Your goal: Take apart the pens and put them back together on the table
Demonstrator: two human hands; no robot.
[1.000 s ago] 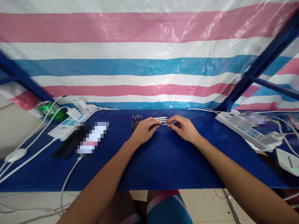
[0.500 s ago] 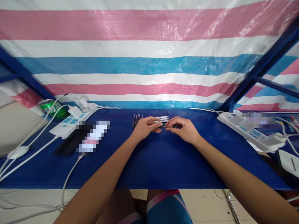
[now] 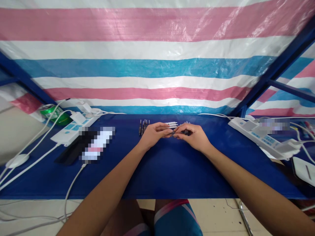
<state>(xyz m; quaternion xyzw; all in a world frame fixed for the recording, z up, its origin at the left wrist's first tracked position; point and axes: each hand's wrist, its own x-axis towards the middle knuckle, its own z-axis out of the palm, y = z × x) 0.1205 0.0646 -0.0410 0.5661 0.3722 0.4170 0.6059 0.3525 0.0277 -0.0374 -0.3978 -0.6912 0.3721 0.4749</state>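
Black pen [image 3: 182,132] pinched between fingers of left hand [image 3: 154,135] and right hand [image 3: 195,136]

Head-worn view, facing forward and downward

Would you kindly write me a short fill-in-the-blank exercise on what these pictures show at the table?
The tabletop is a dark ____.
The left hand and the right hand both grip one slim dark ____.
The green can sits at the ____ end of the table, beyond the white power strip.

Missing words: blue; pen; left.
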